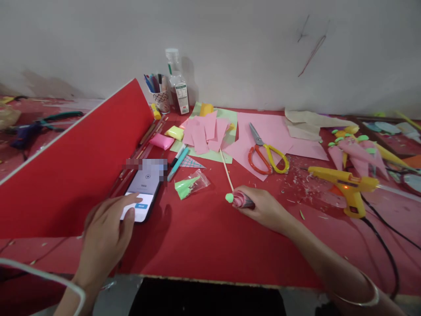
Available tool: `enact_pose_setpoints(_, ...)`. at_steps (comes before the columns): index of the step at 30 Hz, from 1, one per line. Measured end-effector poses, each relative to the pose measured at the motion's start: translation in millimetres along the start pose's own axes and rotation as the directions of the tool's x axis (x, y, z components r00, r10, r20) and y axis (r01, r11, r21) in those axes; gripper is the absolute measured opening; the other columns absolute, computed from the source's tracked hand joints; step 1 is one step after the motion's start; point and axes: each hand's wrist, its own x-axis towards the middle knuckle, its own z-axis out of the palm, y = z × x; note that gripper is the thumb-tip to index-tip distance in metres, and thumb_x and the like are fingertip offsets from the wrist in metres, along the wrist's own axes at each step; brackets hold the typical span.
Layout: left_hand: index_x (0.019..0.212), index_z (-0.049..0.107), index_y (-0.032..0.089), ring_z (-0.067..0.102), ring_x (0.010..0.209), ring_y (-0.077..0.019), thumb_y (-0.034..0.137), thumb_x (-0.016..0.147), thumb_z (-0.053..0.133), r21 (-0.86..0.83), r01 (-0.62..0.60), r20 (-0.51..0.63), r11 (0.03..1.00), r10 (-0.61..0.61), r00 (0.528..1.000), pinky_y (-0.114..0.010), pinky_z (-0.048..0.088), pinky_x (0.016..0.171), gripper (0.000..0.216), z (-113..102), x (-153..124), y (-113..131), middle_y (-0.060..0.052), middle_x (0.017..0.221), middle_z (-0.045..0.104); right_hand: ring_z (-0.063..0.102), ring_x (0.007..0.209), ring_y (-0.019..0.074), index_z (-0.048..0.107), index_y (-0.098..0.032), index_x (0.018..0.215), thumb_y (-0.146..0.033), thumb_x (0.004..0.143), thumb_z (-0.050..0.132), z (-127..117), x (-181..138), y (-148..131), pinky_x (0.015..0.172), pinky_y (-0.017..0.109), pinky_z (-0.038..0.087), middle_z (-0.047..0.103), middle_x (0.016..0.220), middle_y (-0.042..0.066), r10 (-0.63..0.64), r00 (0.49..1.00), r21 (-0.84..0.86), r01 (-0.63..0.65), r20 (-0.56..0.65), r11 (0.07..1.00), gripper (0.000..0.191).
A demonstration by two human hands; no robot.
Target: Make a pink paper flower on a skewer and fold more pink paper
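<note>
My left hand (107,224) is over the lower part of a smartphone (140,197). Its fingers are stretched out and apart, and a fingertip is at a blue button on the lit screen. Wrapped round a small rolled pink paper cone (242,199) with a light green tip, my right hand (263,206) rests low over the red table (197,245). A thin wooden stick (226,169) lies just beyond that hand. Between the two hands lies a clear packet with bright green clay (187,186). How the fingers grip the cone's far side is hidden.
A red board (98,153) stands slanted at left. Scissors (258,149) lie on pink paper (276,127). A yellow glue gun (348,184), its cord trailing, is at right near several pink cones (355,151). A bottle (179,87) and pen cup (161,101) stand by the wall.
</note>
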Motion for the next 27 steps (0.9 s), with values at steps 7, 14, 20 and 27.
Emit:
enact_pose_setpoints(7,0.091,0.053,0.017,0.057,0.082,-0.0235,0.028,0.086,0.023,0.017,-0.064,-0.045,0.998,0.064,0.997,-0.034,0.041,0.074,0.032,7,3,-13,-0.009,0.089,0.066,0.05,0.06,0.0111,0.048,-0.019,0.077,-0.025,0.074,0.049,0,1,2,0.055,0.02,0.034,0.056,0.068,-0.001,0.0,1.0,0.02,0.0,0.018,1.0,0.006)
enact_pose_setpoints(14,0.102,0.052,0.009,0.056,0.089,-0.0267,0.034,0.086,0.021,0.006,-0.039,-0.038,0.999,0.039,0.999,-0.037,0.039,0.078,0.043,8,6,-20,-0.015,0.098,0.061,0.049,0.06,0.011,0.047,-0.019,0.077,-0.025,0.075,0.048,-1,0,1,0.054,0.02,0.033,0.055,0.068,-0.001,-0.005,1.0,0.012,0.005,0.025,1.0,0.006)
enact_pose_setpoints(20,0.11,0.046,0.01,0.051,0.098,-0.0279,0.037,0.086,0.022,-0.038,0.008,-0.047,0.999,-0.009,0.999,-0.041,0.038,0.083,0.044,5,10,-17,-0.016,0.104,0.057,0.049,0.059,0.0106,0.046,-0.019,0.077,-0.023,0.074,0.048,-1,0,2,0.053,0.02,0.032,0.055,0.068,-0.001,-0.015,0.999,-0.004,0.015,0.031,1.0,0.005)
enact_pose_setpoints(27,0.109,0.049,0.01,0.051,0.096,-0.0276,0.032,0.086,0.022,-0.113,0.009,-0.089,0.994,-0.02,0.996,-0.043,0.039,0.082,0.042,3,24,-21,-0.016,0.102,0.055,0.048,0.058,0.0105,0.046,-0.019,0.075,-0.023,0.074,0.048,-1,0,1,0.053,0.02,0.031,0.054,0.066,-0.001,-0.021,0.999,-0.015,0.022,0.026,1.0,0.005)
